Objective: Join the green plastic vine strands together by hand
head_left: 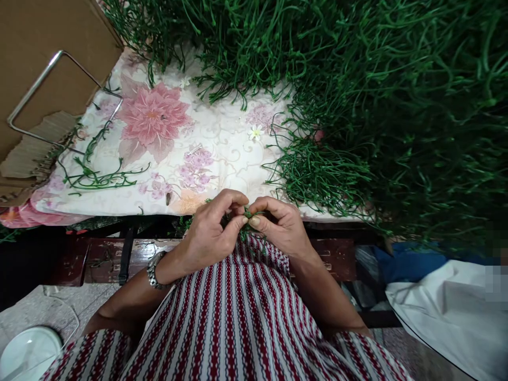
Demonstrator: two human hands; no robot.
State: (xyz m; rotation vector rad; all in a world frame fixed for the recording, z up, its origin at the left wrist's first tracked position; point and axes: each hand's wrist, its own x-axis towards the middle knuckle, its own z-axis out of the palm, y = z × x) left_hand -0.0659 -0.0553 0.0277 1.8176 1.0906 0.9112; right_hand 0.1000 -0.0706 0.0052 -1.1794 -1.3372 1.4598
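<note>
My left hand (pixel 216 225) and my right hand (pixel 281 225) meet at the table's near edge, just above my lap. Both are closed, thumb against fingers, pinching a small green plant sprig (pixel 248 214) between them. Most of the sprig is hidden by my fingers; bits of green show below and between them. Beyond my right hand lies a loose clump of thin green stems (pixel 317 169). A far larger heap of the same stems (pixel 357 58) covers the back and right of the table.
A flowered tablecloth (pixel 230 143) covers the table. On its left lie a few stray stems (pixel 99 177), beside a bent metal wire frame (pixel 34 95) and cardboard (pixel 43 37). A small pale flower (pixel 256 132) rests mid-cloth. A white round object (pixel 29 352) stands on the floor, lower left.
</note>
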